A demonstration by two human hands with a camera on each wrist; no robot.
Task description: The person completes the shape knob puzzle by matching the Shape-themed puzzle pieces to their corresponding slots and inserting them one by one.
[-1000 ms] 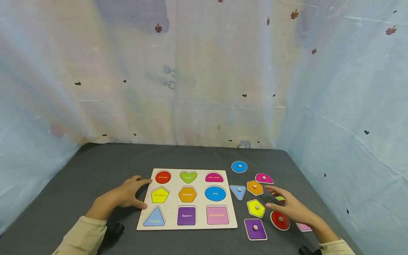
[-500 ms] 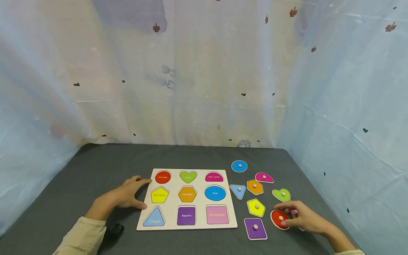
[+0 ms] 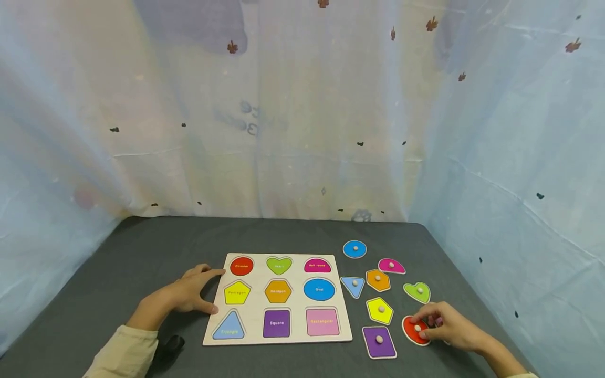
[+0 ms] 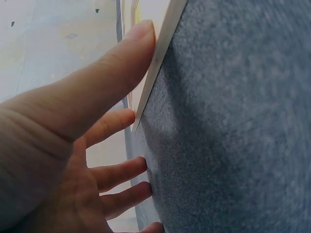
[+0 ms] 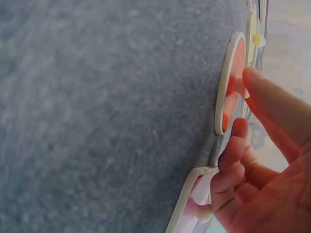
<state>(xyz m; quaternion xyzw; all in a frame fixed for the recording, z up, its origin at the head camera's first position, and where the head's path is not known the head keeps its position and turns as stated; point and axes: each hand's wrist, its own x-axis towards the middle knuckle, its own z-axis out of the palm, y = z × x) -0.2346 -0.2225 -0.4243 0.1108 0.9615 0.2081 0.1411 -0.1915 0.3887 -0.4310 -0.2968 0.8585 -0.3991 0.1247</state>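
Observation:
A wooden shape puzzle board (image 3: 258, 273) lies on the dark grey table, all its coloured slots without pieces. My left hand (image 3: 208, 290) rests flat at the board's left edge, fingers straight; in the left wrist view the thumb (image 4: 121, 63) lies against the board edge (image 4: 160, 53). My right hand (image 3: 418, 326) is at the red circle piece (image 3: 410, 333), right of the board. Thumb and forefinger pinch its small knob. The right wrist view shows the thumb (image 5: 257, 92) on the red circle piece (image 5: 228, 87), which still lies on the table.
Loose pieces lie right of the board: blue circle (image 3: 355, 249), magenta half round (image 3: 391, 265), orange hexagon (image 3: 378, 280), blue triangle (image 3: 353, 285), green heart (image 3: 418, 292), yellow pentagon (image 3: 380, 310), purple square (image 3: 379, 342). A pink piece (image 5: 194, 204) sits under my right hand. Pale curtains surround the table.
My right hand drew back from over the green heart to the red circle and its fingers closed on the knob. The left hand stayed at the board's edge.

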